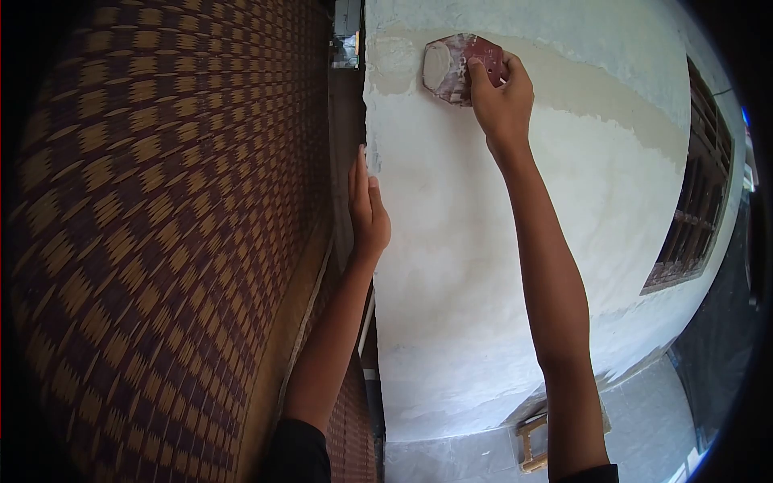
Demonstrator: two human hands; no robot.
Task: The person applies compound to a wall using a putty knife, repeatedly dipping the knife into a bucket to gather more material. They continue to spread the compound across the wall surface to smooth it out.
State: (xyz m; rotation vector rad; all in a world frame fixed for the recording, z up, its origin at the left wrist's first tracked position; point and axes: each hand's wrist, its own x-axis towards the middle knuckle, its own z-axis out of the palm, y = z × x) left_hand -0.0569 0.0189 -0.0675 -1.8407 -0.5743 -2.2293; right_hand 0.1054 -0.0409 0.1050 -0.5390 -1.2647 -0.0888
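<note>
My right hand [503, 101] is closed round a dark red, flat plate-like tool [463, 68], its thumb on the near face. A lump of pale paste [437, 66] sits on the tool's left part. The tool is raised in front of the upper part of a white wall [459, 241]; whether it touches the wall cannot be told. My left hand [369, 205] is at the wall's left edge, fingers pointing up and apart from the thumb, holding nothing. A greyish, damp-looking band [604, 88] runs across the upper wall.
A woven brown and tan panel [161, 201] fills the left side, with a narrow dark gap between it and the wall. A barred window [696, 185] is at the right. Low down, a small wooden item [531, 443] stands on the grey floor [459, 460].
</note>
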